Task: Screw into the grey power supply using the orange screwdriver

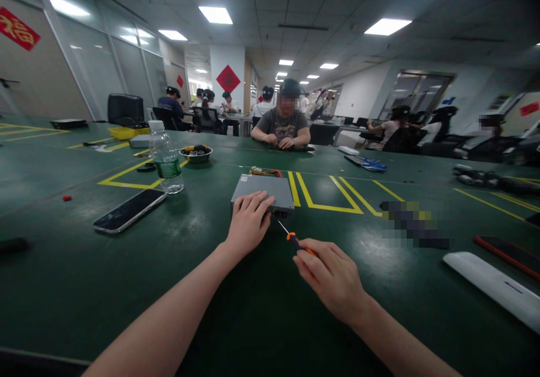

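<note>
A grey metal computer power supply unit (272,190) lies flat on the green table, with a bundle of coloured cables (265,171) at its far side. My left hand (250,219) holds it at its near left part, fingers across the top and thumb at the front edge. In my right hand (331,273) is a screwdriver (292,237) with an orange and black handle, gripped between thumb and fingers. Its thin shaft points up and left at the unit's near face, close to the socket. Whether the tip touches the unit, I cannot tell.
Left of the unit stand a water bottle (167,166) and a bowl of tools (196,153); a phone (130,210) lies nearer. At the right are a long white object (491,287) and blue-handled tools (371,164). A person (283,121) sits across the table (189,309).
</note>
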`<state>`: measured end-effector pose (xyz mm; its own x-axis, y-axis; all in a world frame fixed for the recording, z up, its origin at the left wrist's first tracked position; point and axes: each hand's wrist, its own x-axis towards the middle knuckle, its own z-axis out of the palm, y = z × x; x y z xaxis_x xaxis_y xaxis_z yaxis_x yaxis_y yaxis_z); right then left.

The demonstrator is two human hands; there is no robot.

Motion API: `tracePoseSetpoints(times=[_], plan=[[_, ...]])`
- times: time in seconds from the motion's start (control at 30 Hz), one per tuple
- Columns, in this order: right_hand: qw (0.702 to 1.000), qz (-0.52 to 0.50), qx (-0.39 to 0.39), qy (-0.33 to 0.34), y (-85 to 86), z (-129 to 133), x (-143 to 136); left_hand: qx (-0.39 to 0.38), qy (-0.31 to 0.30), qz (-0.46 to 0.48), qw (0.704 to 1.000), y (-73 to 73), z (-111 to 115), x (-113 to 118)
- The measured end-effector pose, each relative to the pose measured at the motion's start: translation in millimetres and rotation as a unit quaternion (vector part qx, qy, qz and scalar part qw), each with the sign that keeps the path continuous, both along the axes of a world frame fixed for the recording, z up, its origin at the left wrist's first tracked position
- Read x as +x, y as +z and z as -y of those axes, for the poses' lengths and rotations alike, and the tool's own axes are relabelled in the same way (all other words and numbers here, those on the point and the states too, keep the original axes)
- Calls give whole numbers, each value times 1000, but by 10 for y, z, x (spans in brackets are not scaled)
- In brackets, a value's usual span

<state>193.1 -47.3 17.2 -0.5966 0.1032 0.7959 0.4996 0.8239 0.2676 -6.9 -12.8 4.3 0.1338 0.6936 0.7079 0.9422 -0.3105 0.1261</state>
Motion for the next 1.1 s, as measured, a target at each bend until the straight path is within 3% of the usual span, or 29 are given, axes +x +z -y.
tracePoseSetpoints(times=[0.2, 0.33, 0.53, 0.77, 1.1], plan=[[1000, 29, 6, 2, -6, 76, -52, -7, 2, -3, 1000, 5, 8, -1], [998, 49, -47, 1, -27, 213, -167, -11, 3, -1, 1000, -3, 4, -1], [988, 127, -68, 59, -55, 198, -209, -11, -26, 32, 999, 29, 44, 12], [960, 13, -239, 147, -18, 169, -108, -37, -101, -2, 994, 26, 53, -35], [962, -25, -212, 173, -93, 114, -151, -5, -109, -4, 994, -26, -18, -56]])
